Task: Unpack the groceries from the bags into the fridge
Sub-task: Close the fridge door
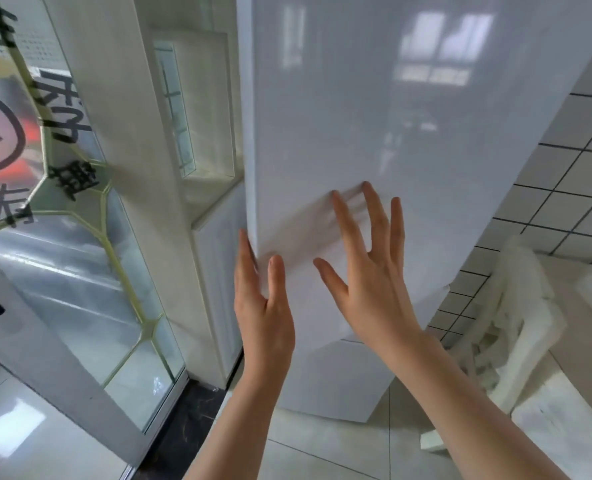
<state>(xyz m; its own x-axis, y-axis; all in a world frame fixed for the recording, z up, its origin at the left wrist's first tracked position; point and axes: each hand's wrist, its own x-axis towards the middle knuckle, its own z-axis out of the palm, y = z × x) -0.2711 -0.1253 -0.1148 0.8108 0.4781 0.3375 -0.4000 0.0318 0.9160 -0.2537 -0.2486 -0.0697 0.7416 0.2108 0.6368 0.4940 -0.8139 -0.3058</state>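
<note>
White-tiled wall [561,174] and pale floor [339,452]; patterned glass door [62,244] at left. Item: white fridge [408,133], centre, door closed. Left hand [263,306] flat-fingered at its left edge; right hand [367,271] splayed, fingers straight, at the door front. White plastic chair [516,323] at right.
</note>
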